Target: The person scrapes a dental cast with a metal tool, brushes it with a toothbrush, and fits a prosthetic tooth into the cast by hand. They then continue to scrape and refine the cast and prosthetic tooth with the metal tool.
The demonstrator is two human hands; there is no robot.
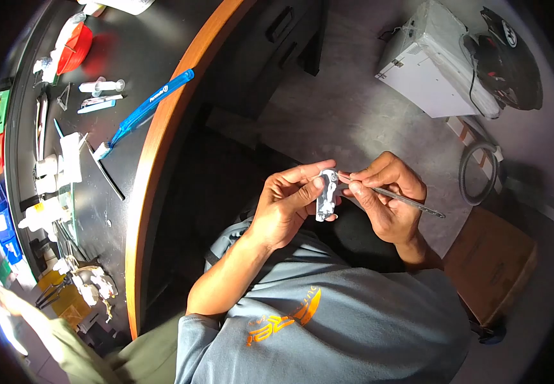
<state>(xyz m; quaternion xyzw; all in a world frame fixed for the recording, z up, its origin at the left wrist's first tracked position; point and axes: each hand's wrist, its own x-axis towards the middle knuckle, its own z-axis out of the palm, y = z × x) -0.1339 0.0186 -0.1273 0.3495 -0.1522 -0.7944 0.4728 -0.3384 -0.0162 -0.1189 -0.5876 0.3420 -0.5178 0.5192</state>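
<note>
My left hand (286,205) is closed around a small grey-and-white moulded piece (326,203), the thumb pressed on its face. The piece is held upright over my lap, and its surface looks lumpy. In my right hand (392,195) a slim metal hand tool (411,201) is pinched like a pen. One end of the tool, flattened and spoon-like, sticks out to the lower right. Its other end points at the upper part of the piece, where the fingertips of both hands come close together.
Along the left runs a black worktop with a wooden edge (142,211). On it lie a blue toothbrush (152,105), a syringe (102,86), a red bowl (76,49) and blue bins (5,224). Another person's arm (27,310) reaches in at lower left. A cardboard box (491,262) stands at right.
</note>
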